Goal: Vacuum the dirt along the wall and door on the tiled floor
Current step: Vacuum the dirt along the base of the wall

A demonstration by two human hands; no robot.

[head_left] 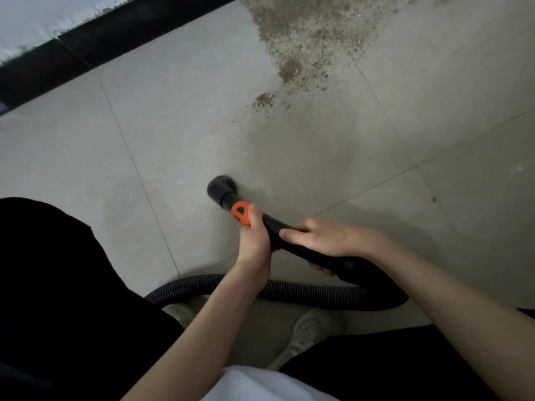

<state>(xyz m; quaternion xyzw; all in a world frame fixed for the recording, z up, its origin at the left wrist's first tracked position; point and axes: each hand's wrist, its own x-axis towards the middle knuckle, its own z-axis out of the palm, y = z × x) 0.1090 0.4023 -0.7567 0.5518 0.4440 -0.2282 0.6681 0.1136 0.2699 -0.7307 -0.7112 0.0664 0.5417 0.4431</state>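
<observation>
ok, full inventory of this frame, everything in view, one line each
black round vacuum nozzle: 1, black, mid-frame, at the floor, short of the dirt
orange ring on the wand: 1, orange, just behind the nozzle
black rigid vacuum wand: 1, black, running from the nozzle back to the right
black ribbed vacuum hose: 1, black, looping across the floor near the feet
brown dirt patch: 1 spread, brown, top centre-right
grey tiled floor: grey, fills most of the frame
black skirting strip: 1, black, top left below a pale wall
pale shoes: 2, off-white, bottom centre
left hand: 1, grips the wand at the ring
right hand: 1, wraps the wand further back
</observation>
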